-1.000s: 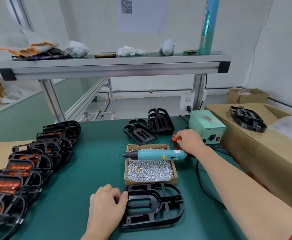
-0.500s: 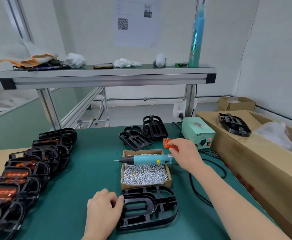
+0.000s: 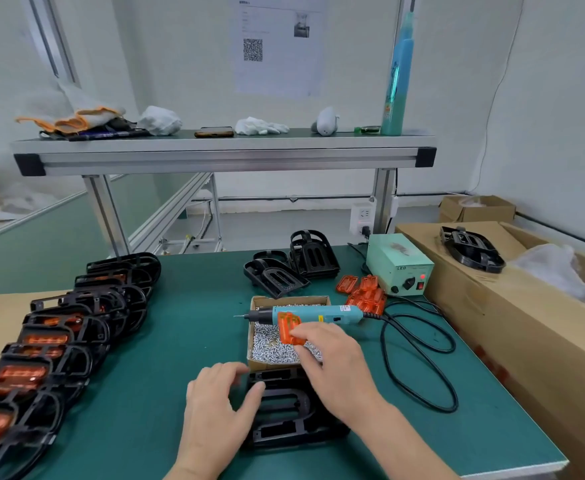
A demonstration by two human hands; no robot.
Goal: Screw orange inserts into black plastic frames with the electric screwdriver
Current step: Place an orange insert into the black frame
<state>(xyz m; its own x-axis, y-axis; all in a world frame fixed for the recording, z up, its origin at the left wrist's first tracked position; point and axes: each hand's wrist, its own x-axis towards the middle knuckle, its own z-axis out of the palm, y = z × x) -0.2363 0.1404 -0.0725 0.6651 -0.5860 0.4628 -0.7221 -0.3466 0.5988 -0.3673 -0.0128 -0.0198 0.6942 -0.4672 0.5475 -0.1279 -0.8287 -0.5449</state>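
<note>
Right hand (image 3: 332,368) pinches orange insert (image 3: 290,328); left hand (image 3: 214,407) steadies black frame (image 3: 284,410).

A right hand (image 3: 332,368) pinches an orange insert (image 3: 289,329) at its fingertips, over a box of screws (image 3: 291,300). Just beyond those fingers, an electric screwdriver (image 3: 313,314) lies across the box. The left hand (image 3: 214,407) rests its fingers and thumb on a black frame (image 3: 280,398).

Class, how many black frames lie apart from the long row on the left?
5. One black frame nearest the person; three behind the screw box, one of them partly hidden; one on the carton at right. Others may be hidden.
</note>
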